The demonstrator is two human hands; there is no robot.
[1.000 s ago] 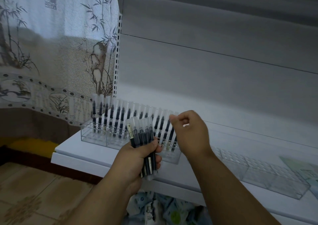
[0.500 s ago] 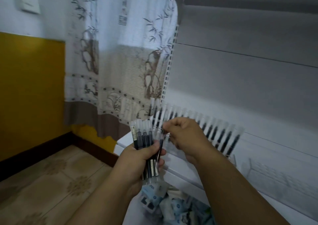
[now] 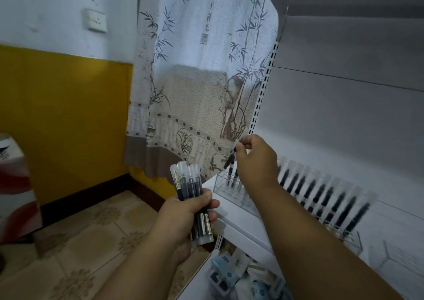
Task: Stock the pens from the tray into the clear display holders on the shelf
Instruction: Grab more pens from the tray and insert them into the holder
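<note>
A pale curtain (image 3: pixel 195 74) printed with bamboo hangs above and behind the grip. Left of it, a white wall socket (image 3: pixel 96 21) sits over a yellow wall panel (image 3: pixel 66 116). Patterned floor tiles (image 3: pixel 91 242) lie below. Blurred blue-white packets (image 3: pixel 238 274), possibly stationery, sit beneath.

pens (image 3: pixel 321 191) in holder (image 3: pixel 226 186), on shelf (image 3: pixel 243 219)

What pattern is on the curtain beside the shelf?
Grey bamboo stalks on white curtain, beige band below; head view.
</note>
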